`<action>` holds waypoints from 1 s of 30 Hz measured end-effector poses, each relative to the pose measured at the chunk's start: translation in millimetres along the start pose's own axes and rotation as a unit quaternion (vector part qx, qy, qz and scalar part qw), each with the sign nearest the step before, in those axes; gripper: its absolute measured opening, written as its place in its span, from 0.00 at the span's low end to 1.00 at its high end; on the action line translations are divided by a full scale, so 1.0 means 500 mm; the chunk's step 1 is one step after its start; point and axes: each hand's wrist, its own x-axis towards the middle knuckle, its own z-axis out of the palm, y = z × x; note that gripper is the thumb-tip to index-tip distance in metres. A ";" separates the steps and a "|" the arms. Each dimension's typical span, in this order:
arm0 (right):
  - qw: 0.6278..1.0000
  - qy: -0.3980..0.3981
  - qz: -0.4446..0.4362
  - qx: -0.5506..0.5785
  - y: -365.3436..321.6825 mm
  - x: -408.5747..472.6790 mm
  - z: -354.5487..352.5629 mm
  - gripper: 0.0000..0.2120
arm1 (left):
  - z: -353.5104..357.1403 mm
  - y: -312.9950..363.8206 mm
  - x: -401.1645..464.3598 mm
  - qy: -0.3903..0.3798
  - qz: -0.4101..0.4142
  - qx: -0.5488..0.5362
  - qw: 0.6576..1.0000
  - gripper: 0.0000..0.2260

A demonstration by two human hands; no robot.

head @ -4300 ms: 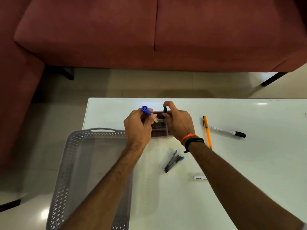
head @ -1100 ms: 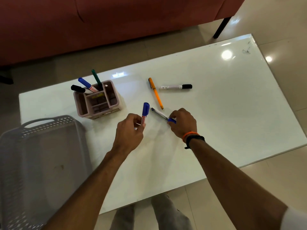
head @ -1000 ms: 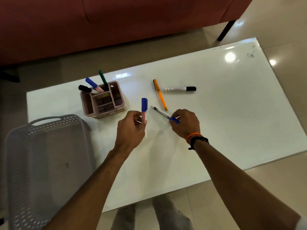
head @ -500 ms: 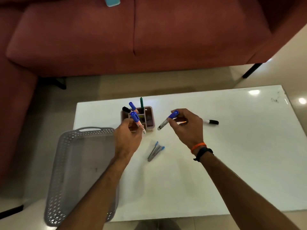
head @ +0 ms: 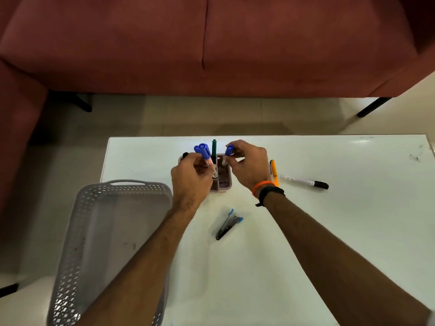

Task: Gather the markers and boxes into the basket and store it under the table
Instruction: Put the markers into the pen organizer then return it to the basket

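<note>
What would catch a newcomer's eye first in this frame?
Both hands meet over the pink organizer at the table's far edge: the left hand holds a blue-capped marker, the right hand lowers a blue-capped pen into it. The grey basket overhangs the table's left edge.

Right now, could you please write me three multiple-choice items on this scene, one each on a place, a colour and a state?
1. Where does the stapler lie?
A. in the basket
B. on the table, nearer the person than the pink organiser
C. on the sofa

2. What colour is the cap of the marker in the right hand?
A. blue
B. red
C. yellow

3. What does the grey basket hold?
A. markers
B. nothing visible
C. the organiser

Answers: 1 B, it rests on the white table below the pink organiser. 2 A, the cap shows blue. 3 B, only its bare floor shows.
</note>
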 end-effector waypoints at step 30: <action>0.997 -0.040 0.066 0.014 0.020 -0.065 0.029 0.11 | 0.005 -0.053 -0.043 -0.146 -0.029 0.082 0.985 0.24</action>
